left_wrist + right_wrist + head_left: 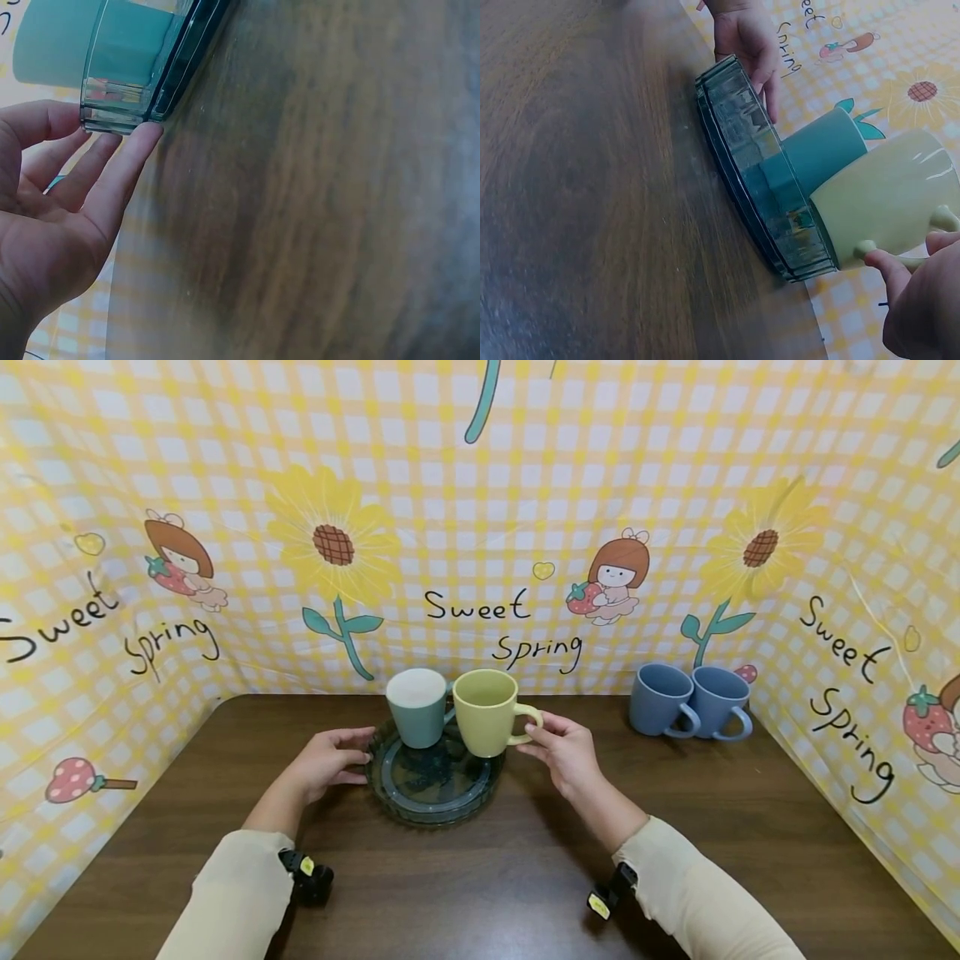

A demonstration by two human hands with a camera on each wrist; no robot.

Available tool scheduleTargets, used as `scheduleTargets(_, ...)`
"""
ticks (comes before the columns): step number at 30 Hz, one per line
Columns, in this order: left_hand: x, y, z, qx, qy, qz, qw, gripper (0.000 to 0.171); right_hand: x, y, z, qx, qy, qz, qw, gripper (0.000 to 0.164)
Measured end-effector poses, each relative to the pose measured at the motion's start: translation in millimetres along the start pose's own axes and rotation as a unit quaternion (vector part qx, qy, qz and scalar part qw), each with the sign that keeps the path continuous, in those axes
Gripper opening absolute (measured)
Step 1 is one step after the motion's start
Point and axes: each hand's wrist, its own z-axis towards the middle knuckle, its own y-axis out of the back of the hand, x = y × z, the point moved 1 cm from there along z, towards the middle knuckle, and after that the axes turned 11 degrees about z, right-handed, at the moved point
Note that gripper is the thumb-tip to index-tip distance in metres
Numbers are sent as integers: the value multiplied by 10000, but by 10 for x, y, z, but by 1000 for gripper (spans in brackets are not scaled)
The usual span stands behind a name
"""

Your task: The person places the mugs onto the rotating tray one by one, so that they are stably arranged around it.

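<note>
Fingers of my right hand [568,756] pinched the yellow cup [485,718] by its handle; my left hand [328,763], fingers spread, touched the tray [427,818].

Bare hands [327,764], plain cream sleeves [232,893], and at each wrist a black camera [318,885] bearing a yellow label [599,906]

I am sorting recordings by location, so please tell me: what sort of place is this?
Probably a small indoor tabletop set for recording: a checked cloth screens a brown table on three sides, and black wrist devices are being worn.
</note>
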Motion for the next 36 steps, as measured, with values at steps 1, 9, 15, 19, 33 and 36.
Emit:
scheduleTargets(1,0,1,-8,19,-11,-19,10000,54,-10,-5,3,-6,9,21,10000,21)
scheduleTargets(9,13,-24,-44,39,20,-194,9998,56,-93,-27,42,-78,-16,-88,9999,25)
scheduleTargets(15,-6,-48,-55,65,-18,-212,9998,57,-151,-49,66,-193,62,-93,9998,17)
scheduleTargets(19,-17,-57,-65,57,-35,-235,9997,57,-191,-58,76,-264,101,-93,9996,22)
scheduleTargets(33,-5,-48,-73,38,-37,-286,9996,58,-248,-9,147,-110,164,-814,9965,31)
scheduleTargets(36,-14,-45,-90,25,-47,-335,9994,57,-268,1,165,-40,225,-1066,9940,30)
